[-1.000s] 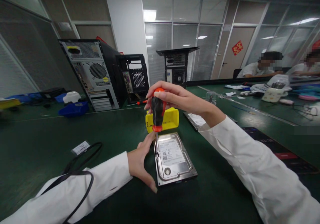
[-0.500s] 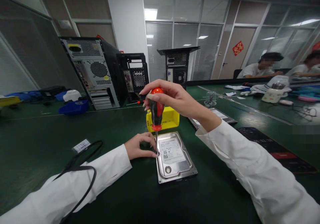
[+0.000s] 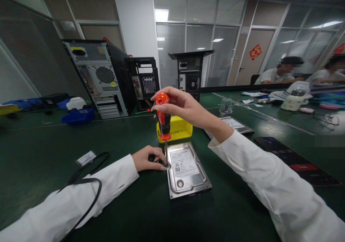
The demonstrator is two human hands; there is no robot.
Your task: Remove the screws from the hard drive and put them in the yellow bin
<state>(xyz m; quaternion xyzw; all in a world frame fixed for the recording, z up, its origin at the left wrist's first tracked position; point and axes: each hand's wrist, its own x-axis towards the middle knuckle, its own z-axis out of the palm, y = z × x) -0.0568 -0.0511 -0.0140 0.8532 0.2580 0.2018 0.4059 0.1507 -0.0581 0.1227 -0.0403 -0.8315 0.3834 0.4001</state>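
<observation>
Your right hand [image 3: 180, 103]: fingers wrapped round red-black screwdriver [image 3: 165, 127], handle now leaning slightly left; your left hand [image 3: 149, 158]: earlier spread wide, now nearly pinched beside shaft, hold unclear; hard drive [image 3: 185, 168]: flat on table [image 3: 121, 137], left edge under tip

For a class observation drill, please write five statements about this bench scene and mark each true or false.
1. The right hand holds a red-and-black screwdriver. True.
2. The left hand rests on the phone. False: its fingertips are by the screwdriver's shaft, at the edge of a hard drive.
3. A yellow bin is beyond the hard drive. True.
4. The screwdriver lies flat. False: it stands nearly upright.
5. The hard drive's label faces up. True.
</observation>
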